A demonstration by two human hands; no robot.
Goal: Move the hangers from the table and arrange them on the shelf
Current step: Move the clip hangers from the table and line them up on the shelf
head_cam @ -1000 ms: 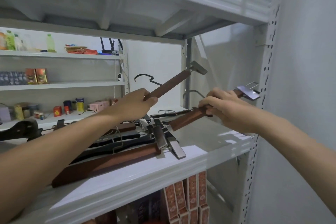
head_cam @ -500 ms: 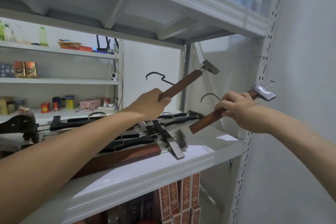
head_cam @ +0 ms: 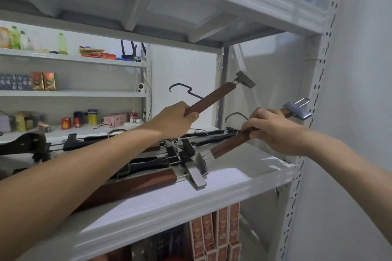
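My left hand grips a brown wooden clip hanger by its bar, tilted up to the right above the shelf, its black hook pointing left and a metal clip at its top end. My right hand holds a second wooden clip hanger around its middle, also slanted, with one clip near the right upright. Below both hands a pile of hangers lies flat on the shelf: black ones and a wide brown one at the front.
A perforated white upright and the wall close off the right side. Another shelf board hangs close overhead. Boxes stand on the level below. A second rack with bottles and boxes stands at the back left.
Both hands have stayed raised over the shelf with their hangers; the right hand's hanger has drifted slightly right and its lower end has lifted clear of the pile.
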